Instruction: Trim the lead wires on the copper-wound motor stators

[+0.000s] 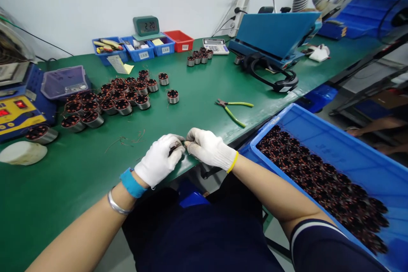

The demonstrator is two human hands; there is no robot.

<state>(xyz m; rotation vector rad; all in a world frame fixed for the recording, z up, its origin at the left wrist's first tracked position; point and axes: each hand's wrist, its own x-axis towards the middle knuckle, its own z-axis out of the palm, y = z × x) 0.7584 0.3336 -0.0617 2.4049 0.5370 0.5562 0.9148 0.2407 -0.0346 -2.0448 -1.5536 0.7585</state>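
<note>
My left hand (161,157), in a white knit glove, is closed around a wound copper motor stator (175,148) at the bench's front edge. Most of that stator is hidden by the fingers. My right hand (208,148), also gloved, has its thumb and fingertips pinched on a thin wire beside the stator. Green-handled cutting pliers (234,108) lie open on the bench beyond my right hand. Loose wire scraps (127,139) lie beyond my left hand. A cluster of wound stators (117,93) stands farther back on the left.
A blue crate (293,178) at right holds rows of dark wound parts. Small bins (138,53), a clock (145,26), a calculator (216,46), a headband-like device (270,76) and a blue folding case (274,36) stand at the back. A yellow-blue instrument (24,114) is at left.
</note>
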